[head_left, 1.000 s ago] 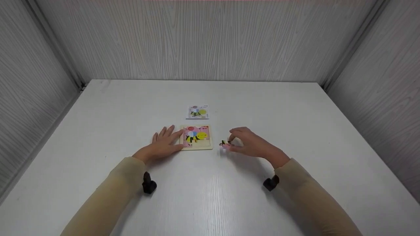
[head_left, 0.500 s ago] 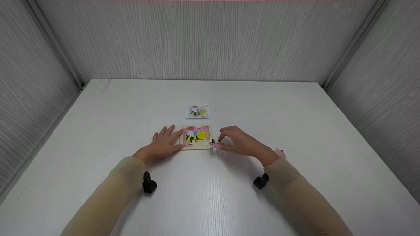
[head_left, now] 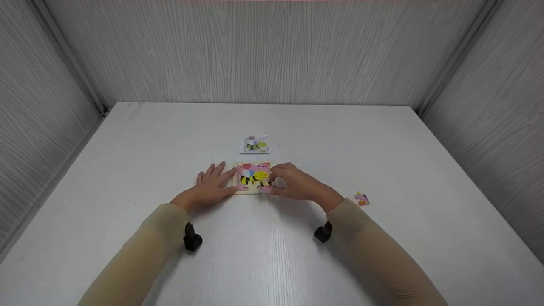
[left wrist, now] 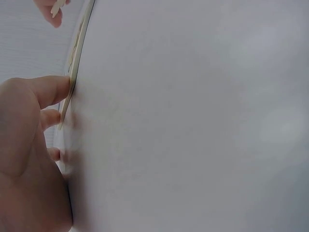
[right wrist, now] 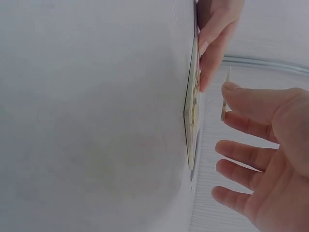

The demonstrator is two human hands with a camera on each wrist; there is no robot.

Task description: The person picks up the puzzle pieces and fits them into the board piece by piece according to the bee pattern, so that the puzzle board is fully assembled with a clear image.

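Observation:
A small wooden puzzle board point(head_left: 253, 190) with a yellow bee on pink lies mid-table. My left hand point(head_left: 214, 180) lies flat on the table, its straight fingers touching the board's left edge. My right hand point(head_left: 275, 182) pinches a small puzzle piece point(head_left: 265, 187) just over the board's lower right corner. In the right wrist view the board point(right wrist: 191, 121) shows edge-on, and the thin piece point(right wrist: 224, 96) is held a little above it at my thumb tip. In the left wrist view my left thumb point(left wrist: 50, 89) rests against the board's edge point(left wrist: 72, 79).
A small picture card point(head_left: 256, 145) of the same bee lies just beyond the board. One loose pink piece point(head_left: 361, 199) lies on the white table point(head_left: 382, 144) to the right of my right forearm. Grey panelled walls close in the table on three sides.
My right hand has carried the piece leftward from the bare table to the board's lower right corner, uncovering the loose pink piece on the right. My left hand has stayed put.

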